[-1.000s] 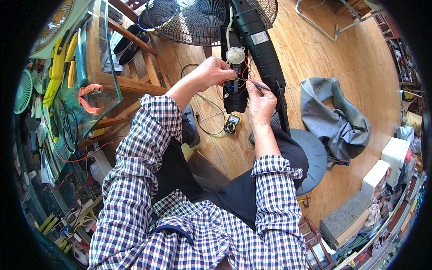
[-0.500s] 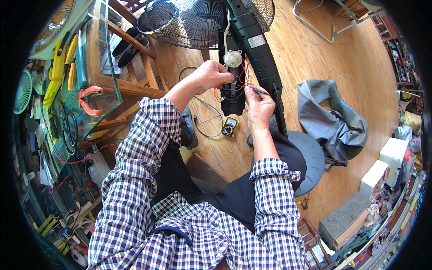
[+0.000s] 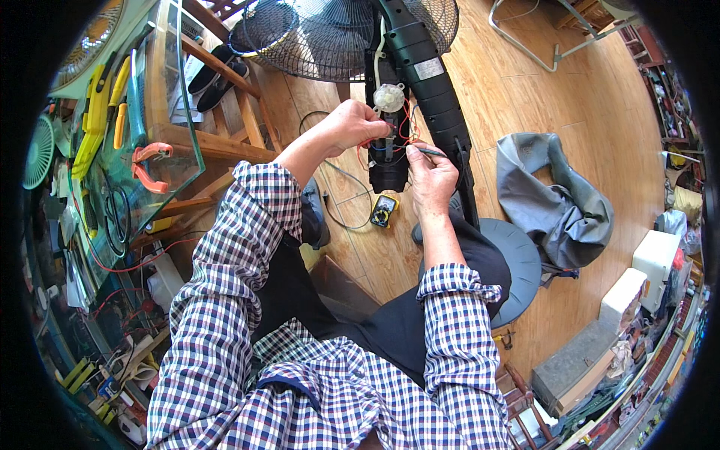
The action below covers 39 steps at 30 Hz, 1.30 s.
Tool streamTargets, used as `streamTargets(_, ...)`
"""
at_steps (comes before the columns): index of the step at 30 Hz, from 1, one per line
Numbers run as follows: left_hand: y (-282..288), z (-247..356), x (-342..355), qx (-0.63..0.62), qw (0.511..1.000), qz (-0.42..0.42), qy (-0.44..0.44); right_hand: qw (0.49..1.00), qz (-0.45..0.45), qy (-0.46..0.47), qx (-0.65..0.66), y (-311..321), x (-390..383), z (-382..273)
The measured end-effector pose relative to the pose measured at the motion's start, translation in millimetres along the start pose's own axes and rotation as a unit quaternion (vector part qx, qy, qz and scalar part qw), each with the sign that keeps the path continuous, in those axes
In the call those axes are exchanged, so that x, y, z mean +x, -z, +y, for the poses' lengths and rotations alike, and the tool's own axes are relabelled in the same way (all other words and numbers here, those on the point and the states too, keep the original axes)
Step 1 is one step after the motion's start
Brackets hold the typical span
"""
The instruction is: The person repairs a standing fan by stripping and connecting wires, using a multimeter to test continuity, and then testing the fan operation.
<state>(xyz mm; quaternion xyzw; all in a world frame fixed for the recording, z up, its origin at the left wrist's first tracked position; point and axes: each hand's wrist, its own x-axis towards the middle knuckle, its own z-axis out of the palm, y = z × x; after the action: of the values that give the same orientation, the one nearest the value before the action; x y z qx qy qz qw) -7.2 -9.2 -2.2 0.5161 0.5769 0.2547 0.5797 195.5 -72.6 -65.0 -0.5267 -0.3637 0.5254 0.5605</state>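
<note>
An opened black fan stand housing [image 3: 386,175] shows a round translucent part [image 3: 389,97], a white cable and red and blue wires. Beside it runs a black column [image 3: 433,90]. My left hand [image 3: 351,129] pinches at the wiring on the housing's left side; what exactly it grips is too small to name. My right hand [image 3: 432,180] is closed on a thin dark pen-like tool [image 3: 430,150], whose tip is among the wires. On the floor below lies a yellow-and-black multimeter [image 3: 384,211].
The fan's wire guard [image 3: 330,37] is at the top. A glass tabletop [image 3: 184,97] at the left carries pliers [image 3: 150,165] and tools. A grey cloth [image 3: 559,199] lies at the right, near a round grey base [image 3: 521,270]. Boxes [image 3: 654,266] line the right edge.
Compared with one second ago, my hands and the housing appear slightly lower and further left in view, along with the surroundings. Both hands keep their grips; little differs from half a second ago.
</note>
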Motion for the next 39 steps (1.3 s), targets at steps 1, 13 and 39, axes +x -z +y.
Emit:
streamTargets(1, 0.1, 0.6, -0.3, 0.003, 1.0, 0.0, 0.001, 1.0, 0.0, 0.0, 0.0, -0.1, 0.0, 0.3)
streamTargets(13, 0.4, -0.5, -0.2, 0.003, 1.0, 0.006, 0.0, 1.0, -0.003, 0.002, 0.0, -2.0, -0.7, -0.4)
streamTargets(39, 1.1, 0.1, 0.6, 0.005, 1.0, -0.013, 0.015, 1.0, -0.004, -0.012, 0.02, -2.1, -2.2, -2.3)
